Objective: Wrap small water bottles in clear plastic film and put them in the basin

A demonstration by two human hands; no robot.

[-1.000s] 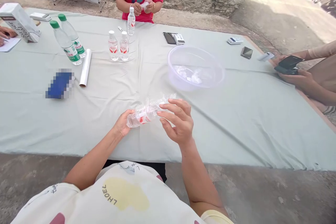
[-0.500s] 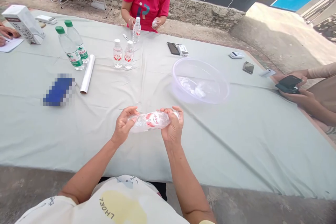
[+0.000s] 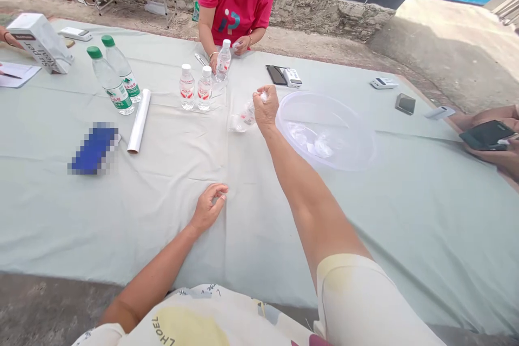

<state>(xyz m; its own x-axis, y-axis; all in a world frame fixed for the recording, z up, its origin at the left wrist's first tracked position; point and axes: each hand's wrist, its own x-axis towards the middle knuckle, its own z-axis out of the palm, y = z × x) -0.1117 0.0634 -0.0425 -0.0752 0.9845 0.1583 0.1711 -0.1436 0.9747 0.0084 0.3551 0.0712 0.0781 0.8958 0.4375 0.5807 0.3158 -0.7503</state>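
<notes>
My right hand (image 3: 266, 106) is stretched across the table, closed around the cap end of a small water bottle (image 3: 246, 114) with a red and white label. The bottle tilts, its base pointing to the lower left, just left of a translucent basin (image 3: 357, 159). My left hand (image 3: 210, 207) rests on the cloth near me, fingers loosely curved and apart, with nothing in it. Two similar small bottles, a left one (image 3: 187, 87) and a right one (image 3: 205, 88), stand upright beyond it. Crumpled clear plastic (image 3: 323, 146) lies inside the basin.
Two green-capped bottles (image 3: 117, 94) stand at left beside a white roll (image 3: 139, 121) and a blurred blue item (image 3: 93, 148). Across the table a person in a pink shirt (image 3: 237, 2) touches another small bottle (image 3: 223, 60). At right, a person's hands hold a dark phone (image 3: 486, 135).
My left hand has let go of the bottle and come down onto the cloth. My right hand has carried the bottle forward, close to the basin. The person opposite has leaned in.
</notes>
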